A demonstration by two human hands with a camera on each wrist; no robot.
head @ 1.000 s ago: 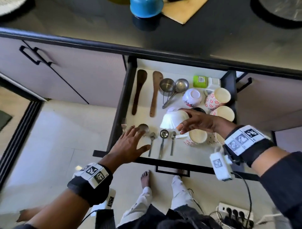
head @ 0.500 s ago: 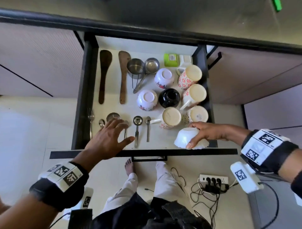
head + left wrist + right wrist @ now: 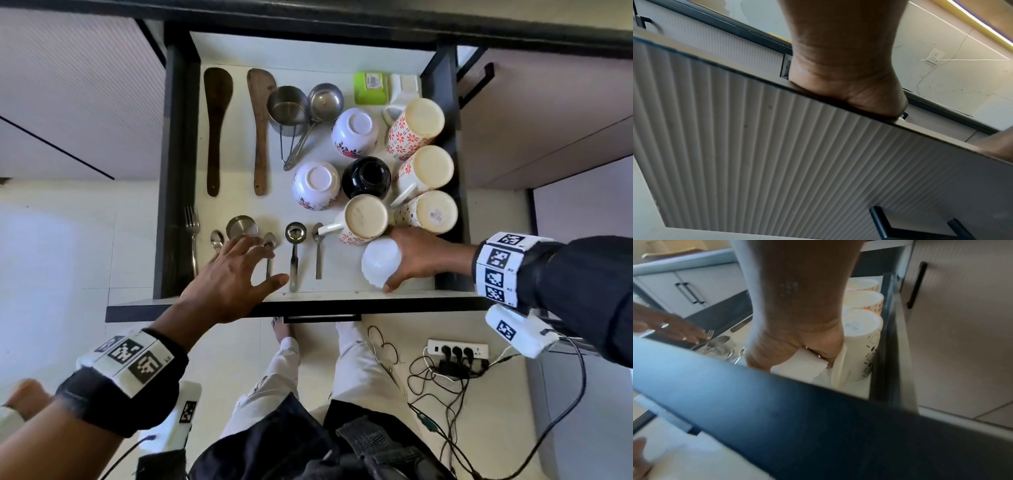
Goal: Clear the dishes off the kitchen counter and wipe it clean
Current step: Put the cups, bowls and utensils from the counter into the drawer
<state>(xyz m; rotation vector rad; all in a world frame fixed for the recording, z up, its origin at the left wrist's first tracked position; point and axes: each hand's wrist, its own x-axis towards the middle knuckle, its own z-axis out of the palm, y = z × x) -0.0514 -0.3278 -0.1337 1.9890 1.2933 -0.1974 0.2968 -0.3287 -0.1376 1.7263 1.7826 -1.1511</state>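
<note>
A pulled-out drawer (image 3: 342,295) holds dishes and cutlery. At its front right corner sits an upturned white bowl (image 3: 376,263), just in front of a floral mug (image 3: 364,219). My right hand (image 3: 404,260) grips the bowl, fingers on its far side and thumb on its near side. The right wrist view shows that hand (image 3: 797,345) on the bowl (image 3: 803,363) beside a mug (image 3: 863,337). My left hand (image 3: 253,267) is spread open over the spoons, holding nothing. Its palm (image 3: 849,91) rests on the top edge of the drawer front (image 3: 777,146).
The drawer also holds two wooden spatulas (image 3: 217,126), steel cups (image 3: 287,106), upturned bowls (image 3: 317,185), a black bowl (image 3: 366,178), several mugs (image 3: 424,168), a ladle (image 3: 294,253) and a fork (image 3: 193,236). A power strip (image 3: 457,351) with loose cables lies on the floor by my feet.
My right hand carried the white bowl from the drawer's middle to its front right corner and lowered it there. The left hand stayed at the drawer's front edge.
</note>
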